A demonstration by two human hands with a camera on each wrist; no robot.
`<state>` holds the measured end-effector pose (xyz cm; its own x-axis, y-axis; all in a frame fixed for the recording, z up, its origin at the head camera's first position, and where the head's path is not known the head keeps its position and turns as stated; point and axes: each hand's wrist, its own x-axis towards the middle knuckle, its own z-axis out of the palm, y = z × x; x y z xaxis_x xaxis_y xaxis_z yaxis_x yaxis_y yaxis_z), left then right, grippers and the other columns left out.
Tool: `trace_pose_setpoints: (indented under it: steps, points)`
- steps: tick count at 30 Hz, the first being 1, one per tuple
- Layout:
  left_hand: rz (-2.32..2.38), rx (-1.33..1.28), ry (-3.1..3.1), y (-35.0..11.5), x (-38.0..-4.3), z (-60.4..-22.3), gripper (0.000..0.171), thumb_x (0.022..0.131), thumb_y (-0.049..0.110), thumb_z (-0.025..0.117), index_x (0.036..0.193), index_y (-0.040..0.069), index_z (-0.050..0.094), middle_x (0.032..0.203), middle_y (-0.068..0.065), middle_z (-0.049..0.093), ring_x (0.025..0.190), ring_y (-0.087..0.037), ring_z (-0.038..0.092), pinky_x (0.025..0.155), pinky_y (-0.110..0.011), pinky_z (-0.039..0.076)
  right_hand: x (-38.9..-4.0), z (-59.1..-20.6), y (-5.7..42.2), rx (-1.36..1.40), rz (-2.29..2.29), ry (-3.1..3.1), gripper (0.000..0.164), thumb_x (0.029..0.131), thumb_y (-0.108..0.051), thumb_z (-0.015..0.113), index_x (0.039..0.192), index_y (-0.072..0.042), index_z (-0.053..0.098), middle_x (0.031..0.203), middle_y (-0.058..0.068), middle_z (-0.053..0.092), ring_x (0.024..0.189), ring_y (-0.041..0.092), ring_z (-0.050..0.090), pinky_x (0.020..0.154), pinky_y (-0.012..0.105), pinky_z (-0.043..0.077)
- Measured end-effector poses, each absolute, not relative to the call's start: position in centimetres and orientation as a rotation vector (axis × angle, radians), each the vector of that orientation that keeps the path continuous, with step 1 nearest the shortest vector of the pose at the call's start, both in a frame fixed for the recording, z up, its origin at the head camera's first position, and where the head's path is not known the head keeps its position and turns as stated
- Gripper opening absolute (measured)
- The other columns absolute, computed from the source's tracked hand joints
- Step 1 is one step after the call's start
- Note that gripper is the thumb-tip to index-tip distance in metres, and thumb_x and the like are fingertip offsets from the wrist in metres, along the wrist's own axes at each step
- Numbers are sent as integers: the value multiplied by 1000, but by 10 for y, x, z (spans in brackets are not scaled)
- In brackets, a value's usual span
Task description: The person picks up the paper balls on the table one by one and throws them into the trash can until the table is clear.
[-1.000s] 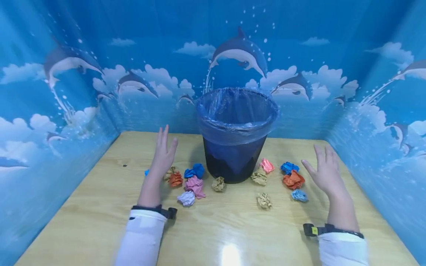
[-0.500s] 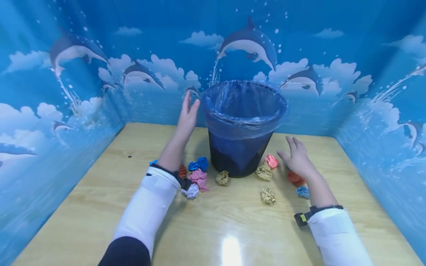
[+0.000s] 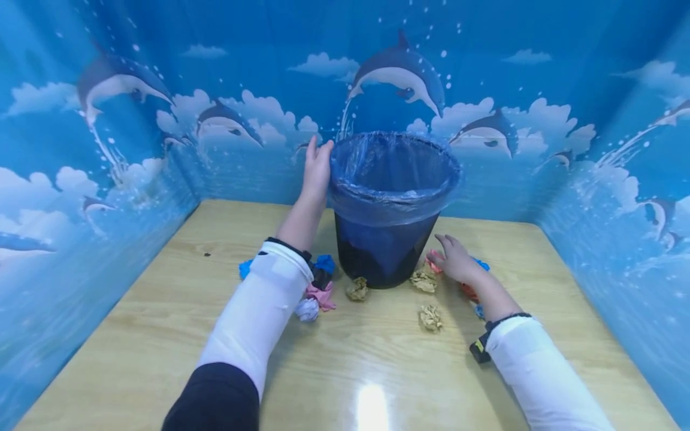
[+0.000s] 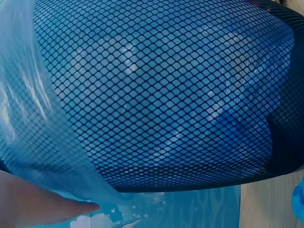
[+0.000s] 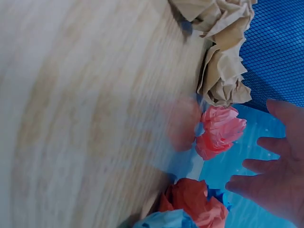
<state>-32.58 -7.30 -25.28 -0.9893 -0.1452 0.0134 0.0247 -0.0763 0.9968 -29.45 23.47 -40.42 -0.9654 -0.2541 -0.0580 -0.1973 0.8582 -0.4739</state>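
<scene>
White sleeves lie nearest, over a wood-grained tabletop. Beyond them sits a crumpled tan paper ball. Farther, the right hand hangs just beside a pink paper ball, its grip wide. The left hand, grip also wide, is at the left rim of a black mesh bin with a blue liner; whether they touch is unclear. Behind stands a dolphin-printed backdrop.

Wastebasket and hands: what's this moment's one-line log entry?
left hand: beside mesh wastebasket, contact unclear | right hand: near crumpled pink paper, holding nothing
</scene>
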Motion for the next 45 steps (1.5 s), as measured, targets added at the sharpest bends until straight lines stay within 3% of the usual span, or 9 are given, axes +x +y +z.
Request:
trace_pose_setpoints:
  steps: [7,17,26,33,45]
  points:
    - [-2320,146,-1967,-66,-326,-260,64,100,39,44,156,30,14,163,4,10,150,-20,15,120,-45,18,-293,-416,233,-417,-686,2903,64,100,-26,48,146,13,25,147,41,24,135,56,24,112,62,24]
    - [-2413,161,-1883,-68,-329,-263,67,94,17,45,155,29,21,164,5,8,151,-20,8,120,-45,18,-296,-421,228,-439,-676,2877,61,100,-25,47,145,11,28,143,40,31,132,55,33,108,60,32]
    - [-2392,101,-1879,-68,-328,-269,64,92,17,43,153,27,28,163,2,13,150,-21,12,117,-43,24,-297,-424,228,-506,-638,2873,60,96,-18,50,142,14,30,140,41,33,130,54,35,107,59,34]
    - [-2350,59,-1882,-67,-329,-274,60,92,17,40,152,23,33,162,3,18,150,-21,13,116,-42,25,-298,-427,229,-576,-548,2937,55,92,-10,59,137,13,39,135,41,40,123,54,45,102,59,40]
    - [-2335,21,-1935,-66,-331,-275,59,93,20,38,151,26,34,162,4,16,150,-22,13,115,-43,27,-300,-429,230,-612,-538,2986,41,90,-5,61,126,12,50,123,38,51,114,51,53,98,56,44]
